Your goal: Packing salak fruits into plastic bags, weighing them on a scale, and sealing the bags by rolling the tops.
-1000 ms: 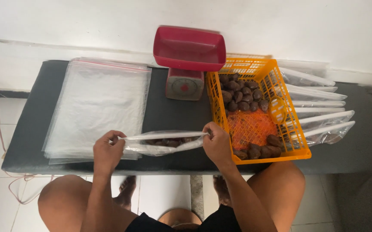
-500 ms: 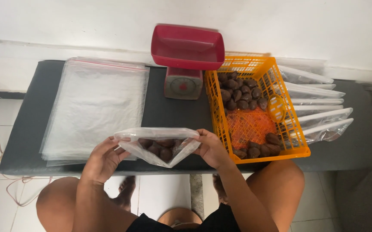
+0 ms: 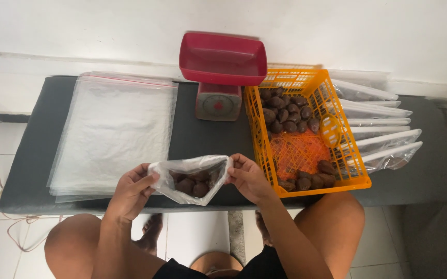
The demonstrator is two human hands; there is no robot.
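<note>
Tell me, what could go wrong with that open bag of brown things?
The plastic bag is held open past the bench's front edge by the left hand and right hand. If either hand's fingers slip, the brown fruits could spill to the floor. The thin plastic might also tear if pulled wider.

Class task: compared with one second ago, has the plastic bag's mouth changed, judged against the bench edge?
Yes. The plastic bag, earlier pulled flat along the bench edge, now gapes open between both hands.

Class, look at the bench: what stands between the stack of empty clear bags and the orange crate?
In the head view, a small kitchen scale with a red tray stands between the stack of empty clear bags and the orange crate, towards the wall.
</note>
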